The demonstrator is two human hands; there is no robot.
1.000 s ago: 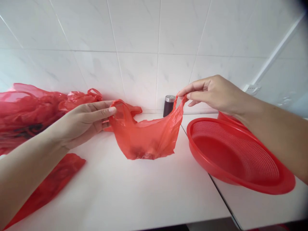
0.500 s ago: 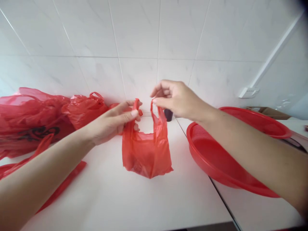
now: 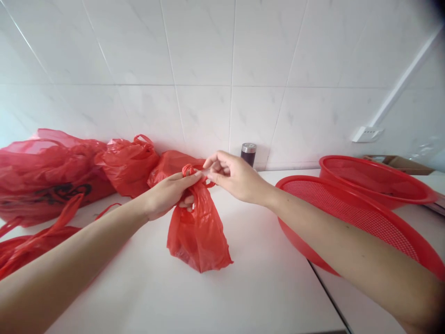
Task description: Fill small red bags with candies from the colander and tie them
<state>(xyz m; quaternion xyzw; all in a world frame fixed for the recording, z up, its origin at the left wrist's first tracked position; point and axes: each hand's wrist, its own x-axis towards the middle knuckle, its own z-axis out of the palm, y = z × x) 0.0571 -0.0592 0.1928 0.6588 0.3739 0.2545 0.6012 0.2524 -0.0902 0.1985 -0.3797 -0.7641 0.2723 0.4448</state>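
Observation:
A small red plastic bag [image 3: 196,232] hangs just above the white counter [image 3: 243,287], its handles gathered together at the top. My left hand [image 3: 170,192] pinches the handles from the left, fingers closed on them. From the right, my right hand [image 3: 232,176] meets it and grips the same handles with thumb and fingers. The two hands touch over the bag's mouth.
Several red plastic bags [image 3: 52,171] lie heaped at the left against the tiled wall, with another [image 3: 28,241] flat at the near left. Two red colander basins [image 3: 347,218] sit at the right. A dark jar [image 3: 248,153] with a metal lid stands by the wall.
My hands have come together, closing the bag's wide-open mouth. The handles are now bunched between both hands and the bag hangs narrow.

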